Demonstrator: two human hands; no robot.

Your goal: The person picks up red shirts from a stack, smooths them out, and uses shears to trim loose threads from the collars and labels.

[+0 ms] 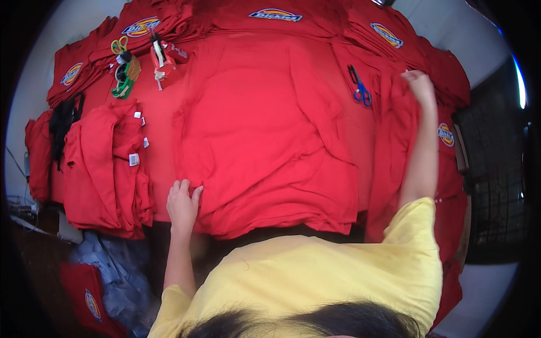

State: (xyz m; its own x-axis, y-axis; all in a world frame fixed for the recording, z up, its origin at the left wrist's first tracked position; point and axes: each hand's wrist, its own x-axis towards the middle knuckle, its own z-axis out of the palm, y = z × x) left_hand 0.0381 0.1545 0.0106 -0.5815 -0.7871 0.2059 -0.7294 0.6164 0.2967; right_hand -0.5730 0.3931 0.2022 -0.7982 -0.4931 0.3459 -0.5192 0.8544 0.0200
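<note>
A red garment [253, 124] lies spread in front of me, with wrinkles along its near edge. My left hand [183, 207] rests at its near left corner, thumb apart from the fingers, touching the cloth. On the right, my right hand [421, 89] reaches far out over a stack of red garments [394, 129]. Its fingers are curled together near the top of that stack; a tiny pale spot shows at their tips, but what they hold is hidden. Blue-handled scissors [362, 94] lie between the spread garment and this stack.
Folded red garments with oval logo patches [276, 14] line the far edge. A green tape dispenser [125, 79], yellow-handled scissors [119, 45] and a red tool [162, 62] sit at the far left. Nearer are a tagged red pile [101, 163] and black cloth [66, 127]. Plastic bags [121, 281] lie below.
</note>
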